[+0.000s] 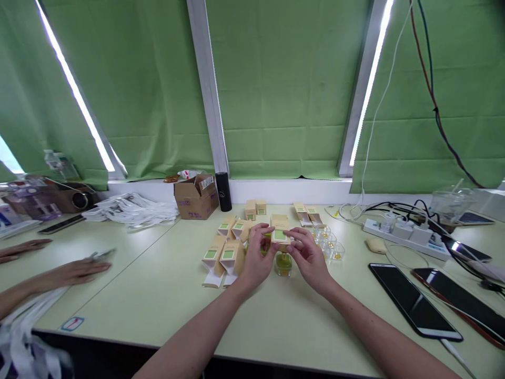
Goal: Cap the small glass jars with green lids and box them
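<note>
My left hand (256, 258) and my right hand (310, 258) both pinch a small tan carton with a green label (280, 235) just above the pale green table (165, 295). Directly below the carton stands a small glass jar with yellow-green contents (283, 263). To the left lie several open tan cartons (223, 255) with their flaps out. More closed cartons (255, 207) stand behind. A row of small clear jars (329, 245) sits just right of my right hand.
A brown cardboard box (196, 197) and a black cylinder (223, 191) stand at the back. A power strip (406, 231) with cables, and tablets (414, 301), lie at the right. Another person's hands (74, 271) rest at the left near white packets (132, 209).
</note>
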### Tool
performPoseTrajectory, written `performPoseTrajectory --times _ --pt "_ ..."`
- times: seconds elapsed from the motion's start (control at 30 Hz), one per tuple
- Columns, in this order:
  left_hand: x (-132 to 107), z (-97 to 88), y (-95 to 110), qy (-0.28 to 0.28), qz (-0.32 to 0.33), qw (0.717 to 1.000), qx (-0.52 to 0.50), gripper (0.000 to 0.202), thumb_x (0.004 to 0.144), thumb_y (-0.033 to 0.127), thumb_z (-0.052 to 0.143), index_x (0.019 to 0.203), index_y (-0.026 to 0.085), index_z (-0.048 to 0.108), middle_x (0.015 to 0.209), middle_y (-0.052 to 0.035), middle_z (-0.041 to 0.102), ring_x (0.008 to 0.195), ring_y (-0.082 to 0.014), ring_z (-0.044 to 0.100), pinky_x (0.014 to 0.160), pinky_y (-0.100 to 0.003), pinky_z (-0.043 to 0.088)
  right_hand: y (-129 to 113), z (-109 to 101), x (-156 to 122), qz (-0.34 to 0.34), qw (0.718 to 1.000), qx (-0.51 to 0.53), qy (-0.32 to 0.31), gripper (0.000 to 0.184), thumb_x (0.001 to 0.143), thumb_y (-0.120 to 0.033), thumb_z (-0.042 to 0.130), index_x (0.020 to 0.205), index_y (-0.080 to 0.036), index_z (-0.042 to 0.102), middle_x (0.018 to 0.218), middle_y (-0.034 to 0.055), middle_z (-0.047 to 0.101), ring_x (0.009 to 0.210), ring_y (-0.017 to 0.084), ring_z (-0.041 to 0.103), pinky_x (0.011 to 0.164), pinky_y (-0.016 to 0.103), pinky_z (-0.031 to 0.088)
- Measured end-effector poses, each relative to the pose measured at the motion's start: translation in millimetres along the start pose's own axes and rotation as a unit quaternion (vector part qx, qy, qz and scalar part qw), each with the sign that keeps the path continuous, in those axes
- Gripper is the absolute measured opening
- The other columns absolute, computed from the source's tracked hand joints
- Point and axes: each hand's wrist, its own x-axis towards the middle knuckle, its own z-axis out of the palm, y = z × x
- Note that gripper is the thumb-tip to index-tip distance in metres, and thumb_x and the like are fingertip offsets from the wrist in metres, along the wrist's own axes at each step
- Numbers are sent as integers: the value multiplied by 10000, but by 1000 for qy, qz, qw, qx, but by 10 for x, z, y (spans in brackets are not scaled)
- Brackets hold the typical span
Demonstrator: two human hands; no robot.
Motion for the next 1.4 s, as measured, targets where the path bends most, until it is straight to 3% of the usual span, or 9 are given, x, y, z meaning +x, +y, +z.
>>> performPoseTrajectory --times 0.27,0.47,0.6,0.73,0.87,1.0,1.17,1.3,1.4 --pt "-3 -3 -18 0 8 1000 19 314 1001 460 628 1224 241 605 1393 -117 480 859 -139 584 822 -347 543 -19 5 5 2 1000 -20 7 313 975 -472 672 1258 -349 722 1349 79 474 855 150 699 919 416 638" --pt "-22 -31 26 -4 32 997 67 389 1001 442 628 1348 275 571 1494 -134 461 1359 -299 516 1075 -466 492 -45 8 -3 1 998 -60 -3 377 987 -471 659 1352 -379 677 1523 90 379 1100 204 680 999 415 600" --pt "-31 -52 70 -16 44 993 108 449 1020 416 595 1452 302 543 1532 -126 434 1480 -323 402 1202 -532 387 -73 7 -18 -11 992 -124 -11 402 988 -498 647 1374 -391 672 1593 79 423 1531 316 371 1162 509 474" --pt "-27 -53 70 -16 62 990 123 506 1035 398 564 1526 299 489 1486 -131 441 1464 -314 400 1211 -525 386 -105 0 -49 -49 985 -158 -43 438 1012 -470 612 1445 -406 615 1659 41 403 1574 316 318 1278 587 278" --pt "-4 -57 72 -7 37 994 98 492 1045 424 539 1515 284 499 1434 -126 469 1417 -297 447 1171 -476 440 -140 0 -88 -77 976 -191 -68 558 1033 -428 581 1572 -405 438 1718 32 314 1612 317 221 1287 637 215" --pt "15 -62 65 -4 22 998 66 461 1043 483 519 1446 259 534 1407 -128 511 1339 -287 519 1100 -436 491 -208 4 -92 -128 968 -191 -103 603 1063 -394 505 1629 -359 300 1742 49 255 1598 293 265 1272 578 318" --pt "9 -42 -11 43 -41 998 12 587 962 536 651 1426 244 441 1285 -121 624 1178 -268 623 1017 -431 526 -239 -10 -78 -162 956 -205 -133 480 1069 -333 486 1547 -348 449 1669 50 418 1559 283 360 1275 590 313" --pt "45 -36 -32 91 -84 989 -78 591 907 533 725 1328 227 445 1340 -145 639 1242 -272 636 1082 -439 500 -163 -14 -77 -214 943 -212 -140 290 1038 -209 514 1270 -304 660 1366 62 714 1358 280 612 1253 631 316" --pt "78 -46 -36 101 -106 978 -150 592 882 524 754 1291 224 448 1337 -146 660 1246 -271 649 1093 -439 505 -128 -24 -64 -226 931 -254 -133 195 965 -136 560 1039 -271 680 1058 44 791 1172 279 691 1087 553 493"
